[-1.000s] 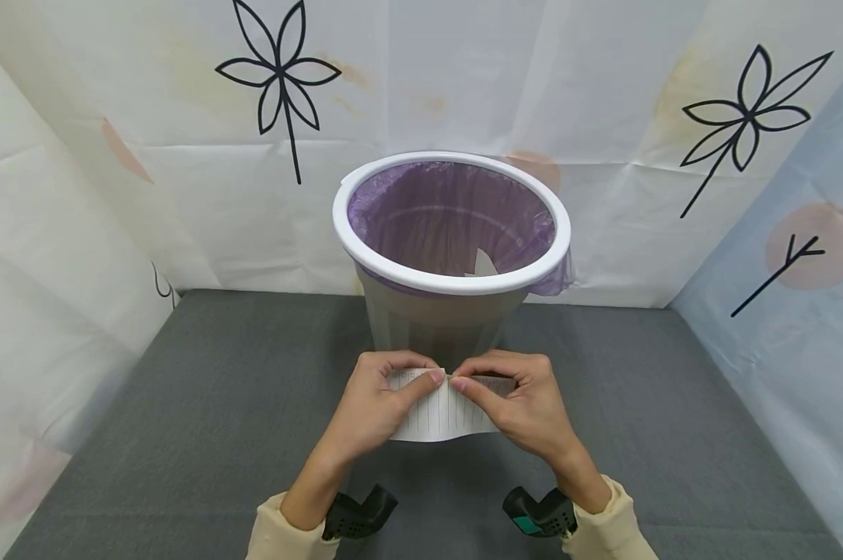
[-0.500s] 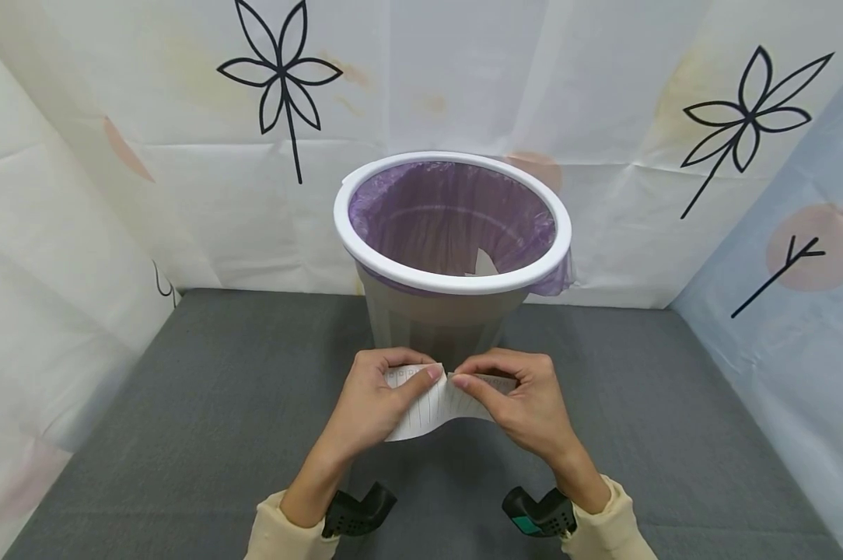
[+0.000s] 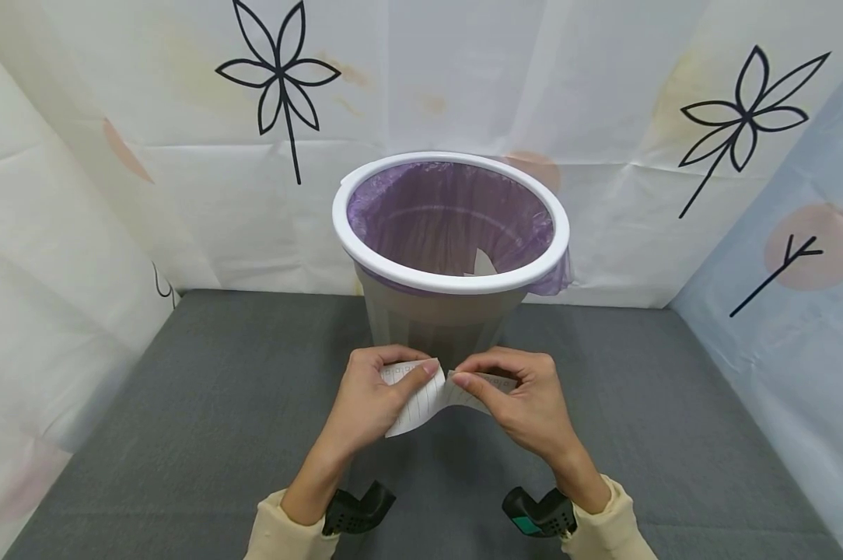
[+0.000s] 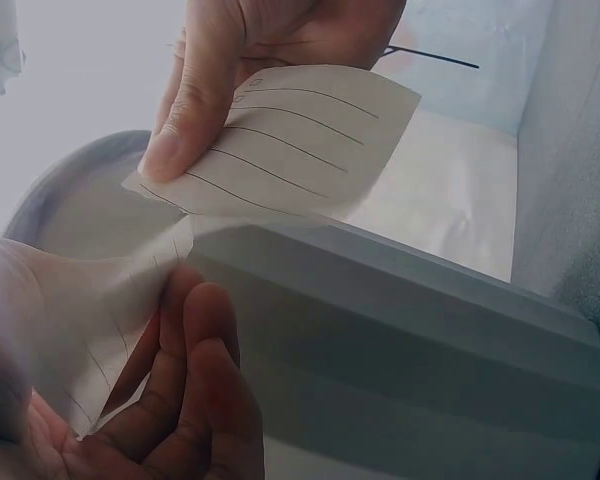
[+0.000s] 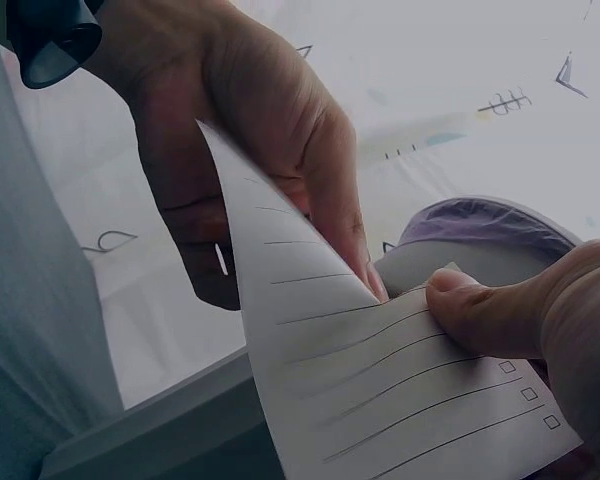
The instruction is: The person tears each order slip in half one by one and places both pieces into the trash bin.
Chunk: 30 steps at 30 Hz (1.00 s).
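A white lined sheet of paper [image 3: 416,411] with small printed checkboxes is held in front of a wastebasket. My left hand [image 3: 371,397] pinches its left part between thumb and fingers. My right hand [image 3: 522,395] pinches the right part close beside it. Between the two thumbs, a tear splits the top edge of the paper, and the halves still join lower down. In the right wrist view the lined paper [image 5: 350,410] bends and slants across the hands. The left wrist view shows the two parts twisted at different angles, with the left fingers [image 4: 215,400] behind the nearer one.
The wastebasket [image 3: 428,319] has a white rim [image 3: 456,285] and a purple liner [image 3: 393,206]. A white paper scrap [image 3: 484,263] lies inside it. Beneath is a grey cloth surface [image 3: 218,435], with patterned fabric walls [image 3: 421,78] behind and at both sides.
The tear at the top edge has widened and run further down. My left hand has shifted slightly up and left, turning its part of the paper; the right hand has barely moved.
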Each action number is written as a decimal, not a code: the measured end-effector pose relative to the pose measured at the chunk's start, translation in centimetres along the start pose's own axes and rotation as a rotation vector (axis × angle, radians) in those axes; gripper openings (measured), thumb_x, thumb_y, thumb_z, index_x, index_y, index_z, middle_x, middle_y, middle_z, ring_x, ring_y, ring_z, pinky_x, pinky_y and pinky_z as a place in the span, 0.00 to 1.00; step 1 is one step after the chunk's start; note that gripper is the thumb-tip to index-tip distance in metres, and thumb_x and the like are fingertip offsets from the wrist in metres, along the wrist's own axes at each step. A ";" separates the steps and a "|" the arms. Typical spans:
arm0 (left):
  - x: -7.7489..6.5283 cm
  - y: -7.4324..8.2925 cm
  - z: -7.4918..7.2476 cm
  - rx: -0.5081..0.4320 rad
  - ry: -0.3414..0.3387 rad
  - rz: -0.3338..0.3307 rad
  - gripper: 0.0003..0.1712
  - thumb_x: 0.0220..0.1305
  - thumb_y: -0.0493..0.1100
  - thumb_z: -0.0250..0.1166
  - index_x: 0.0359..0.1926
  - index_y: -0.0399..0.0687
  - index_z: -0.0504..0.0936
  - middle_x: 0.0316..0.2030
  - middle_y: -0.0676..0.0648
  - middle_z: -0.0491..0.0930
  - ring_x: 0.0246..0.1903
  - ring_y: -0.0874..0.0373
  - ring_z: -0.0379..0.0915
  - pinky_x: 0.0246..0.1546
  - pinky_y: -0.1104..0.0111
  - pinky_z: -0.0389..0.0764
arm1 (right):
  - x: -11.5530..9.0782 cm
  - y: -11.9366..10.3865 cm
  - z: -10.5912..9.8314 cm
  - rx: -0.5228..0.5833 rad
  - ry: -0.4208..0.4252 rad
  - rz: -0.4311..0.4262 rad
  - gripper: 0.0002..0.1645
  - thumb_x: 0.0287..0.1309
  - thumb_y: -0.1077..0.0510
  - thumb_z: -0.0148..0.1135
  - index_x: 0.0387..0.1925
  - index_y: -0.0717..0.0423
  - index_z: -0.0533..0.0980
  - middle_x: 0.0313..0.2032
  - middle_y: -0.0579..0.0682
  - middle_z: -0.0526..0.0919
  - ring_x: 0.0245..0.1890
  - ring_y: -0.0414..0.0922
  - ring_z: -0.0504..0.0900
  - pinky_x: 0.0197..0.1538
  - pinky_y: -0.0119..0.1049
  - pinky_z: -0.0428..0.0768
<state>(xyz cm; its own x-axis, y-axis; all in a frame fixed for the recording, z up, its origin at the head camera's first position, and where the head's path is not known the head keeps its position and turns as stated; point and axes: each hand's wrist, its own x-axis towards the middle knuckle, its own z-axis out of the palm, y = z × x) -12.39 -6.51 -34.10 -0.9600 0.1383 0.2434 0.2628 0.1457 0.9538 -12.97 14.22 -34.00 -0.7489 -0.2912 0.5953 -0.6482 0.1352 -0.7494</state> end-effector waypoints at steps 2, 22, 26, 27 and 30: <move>0.0 -0.1 0.0 0.002 0.002 -0.003 0.08 0.63 0.40 0.72 0.37 0.37 0.90 0.32 0.44 0.87 0.25 0.55 0.81 0.26 0.66 0.81 | 0.0 0.0 0.0 0.001 0.001 0.000 0.08 0.55 0.71 0.73 0.32 0.55 0.87 0.29 0.46 0.87 0.28 0.43 0.84 0.33 0.34 0.82; 0.3 -0.4 -0.2 0.035 0.065 -0.023 0.04 0.62 0.37 0.72 0.36 0.39 0.90 0.29 0.45 0.85 0.23 0.54 0.79 0.24 0.66 0.79 | 0.0 0.1 0.0 0.050 0.015 -0.059 0.09 0.53 0.75 0.72 0.32 0.60 0.86 0.29 0.50 0.87 0.27 0.43 0.83 0.36 0.35 0.84; 0.4 -0.5 -0.3 0.037 0.071 -0.022 0.04 0.62 0.37 0.72 0.36 0.39 0.90 0.29 0.45 0.85 0.24 0.54 0.79 0.24 0.66 0.79 | 0.0 -0.1 -0.1 0.045 0.018 -0.067 0.13 0.51 0.77 0.71 0.33 0.58 0.86 0.29 0.49 0.87 0.27 0.44 0.84 0.35 0.36 0.85; 0.4 -0.6 -0.3 0.039 0.074 -0.022 0.04 0.62 0.37 0.72 0.36 0.39 0.90 0.29 0.45 0.85 0.23 0.54 0.79 0.24 0.66 0.79 | -0.1 -0.2 -0.1 0.042 0.019 -0.072 0.13 0.52 0.77 0.71 0.33 0.58 0.86 0.29 0.49 0.87 0.27 0.44 0.84 0.35 0.36 0.85; 0.5 -0.7 -0.3 0.042 0.085 -0.023 0.04 0.62 0.37 0.72 0.36 0.39 0.90 0.29 0.45 0.85 0.23 0.54 0.79 0.24 0.66 0.79 | -0.1 -0.3 -0.2 0.044 0.020 -0.079 0.11 0.53 0.75 0.72 0.33 0.58 0.86 0.30 0.51 0.87 0.28 0.44 0.84 0.35 0.36 0.85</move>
<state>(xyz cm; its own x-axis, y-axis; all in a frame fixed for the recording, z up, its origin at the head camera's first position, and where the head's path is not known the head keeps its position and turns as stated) -13.07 -6.89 -34.58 -0.9702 0.0507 0.2370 0.2424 0.1893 0.9515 -12.75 14.39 -33.80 -0.6986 -0.2799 0.6585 -0.6991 0.0707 -0.7116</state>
